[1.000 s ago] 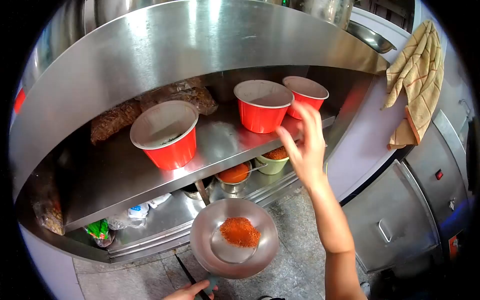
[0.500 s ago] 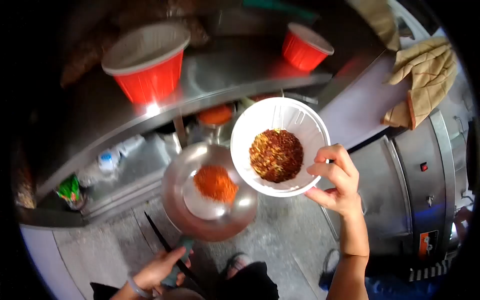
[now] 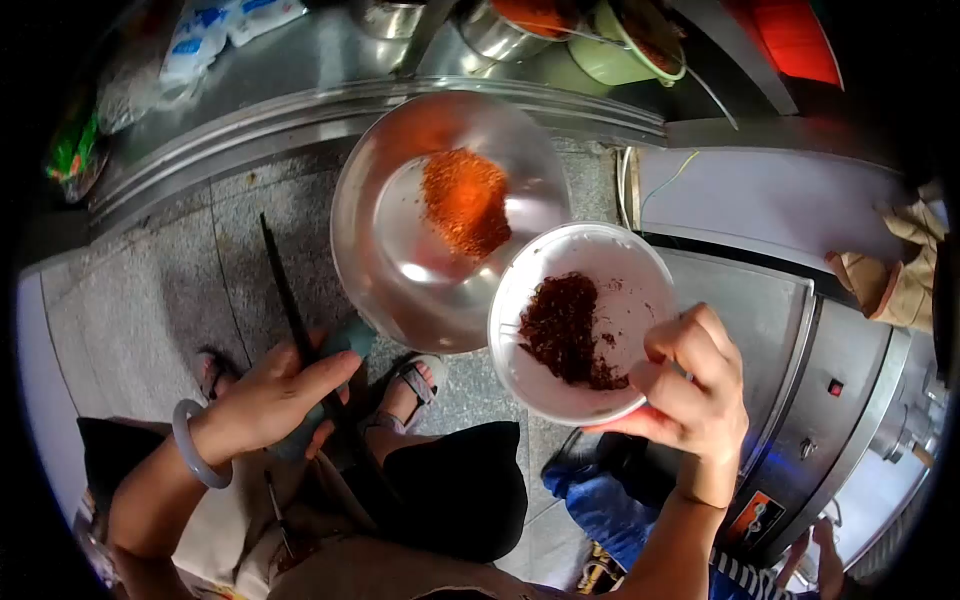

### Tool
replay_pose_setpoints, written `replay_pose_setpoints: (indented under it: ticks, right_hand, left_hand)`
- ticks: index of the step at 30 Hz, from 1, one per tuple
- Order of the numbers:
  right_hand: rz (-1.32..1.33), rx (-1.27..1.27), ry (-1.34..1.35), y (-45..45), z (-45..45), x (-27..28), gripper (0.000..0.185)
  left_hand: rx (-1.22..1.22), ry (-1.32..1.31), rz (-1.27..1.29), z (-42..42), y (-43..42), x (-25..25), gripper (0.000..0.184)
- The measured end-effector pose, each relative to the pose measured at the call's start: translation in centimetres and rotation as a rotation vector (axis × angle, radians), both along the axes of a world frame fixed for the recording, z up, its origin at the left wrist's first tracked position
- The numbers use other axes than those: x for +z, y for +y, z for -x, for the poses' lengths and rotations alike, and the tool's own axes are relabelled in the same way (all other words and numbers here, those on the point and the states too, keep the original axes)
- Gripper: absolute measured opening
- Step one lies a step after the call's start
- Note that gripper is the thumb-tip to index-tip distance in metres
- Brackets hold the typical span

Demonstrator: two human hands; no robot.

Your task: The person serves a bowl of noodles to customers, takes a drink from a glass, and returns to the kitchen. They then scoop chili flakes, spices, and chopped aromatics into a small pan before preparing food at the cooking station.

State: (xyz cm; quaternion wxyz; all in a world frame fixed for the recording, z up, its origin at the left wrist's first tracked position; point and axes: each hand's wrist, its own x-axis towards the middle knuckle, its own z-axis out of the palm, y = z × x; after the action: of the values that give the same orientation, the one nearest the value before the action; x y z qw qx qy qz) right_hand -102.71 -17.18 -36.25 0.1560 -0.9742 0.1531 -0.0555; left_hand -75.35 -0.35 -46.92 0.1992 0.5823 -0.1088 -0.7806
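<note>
Increasingly, dark flakes [image 3: 560, 328] are being bunched leftward, tub [image 3: 615, 265] pinched in the right hand [image 3: 695, 390], pan [image 3: 400, 210] gripped in the left hand [image 3: 272, 392].

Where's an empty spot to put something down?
Bare grey tiled floor shows between the silvery metal shelf and the long black stick. The shelf seems roomy between the blue-marked white plastic bags and small steel pot. It's crowded where the white round tub crosses in front of the round steel pan.
</note>
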Motion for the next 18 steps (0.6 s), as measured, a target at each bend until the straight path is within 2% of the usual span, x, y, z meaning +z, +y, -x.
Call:
replay_pose_setpoints:
  ticks: [2,15,17,18]
  right_hand:
    - [-0.028,0.008,0.043,0.8,-0.6,0.7,0.039]
    - [-0.063,0.010,0.183,0.9,-2.3,-0.1,0.036]
    - [-0.061,0.025,0.173,0.9,-2.5,-0.6,0.035]
    - [-0.020,0.040,0.097,1.1,-2.7,-0.8,0.041]
  left_hand:
    - [0.037,0.055,0.136,0.2,-0.2,0.5,0.031]
    - [0.010,0.115,0.184,0.1,0.0,0.8,0.029]
    - [0.037,0.126,0.197,0.3,0.1,0.8,0.028]
    - [0.044,0.125,0.193,0.2,0.2,0.8,0.028]
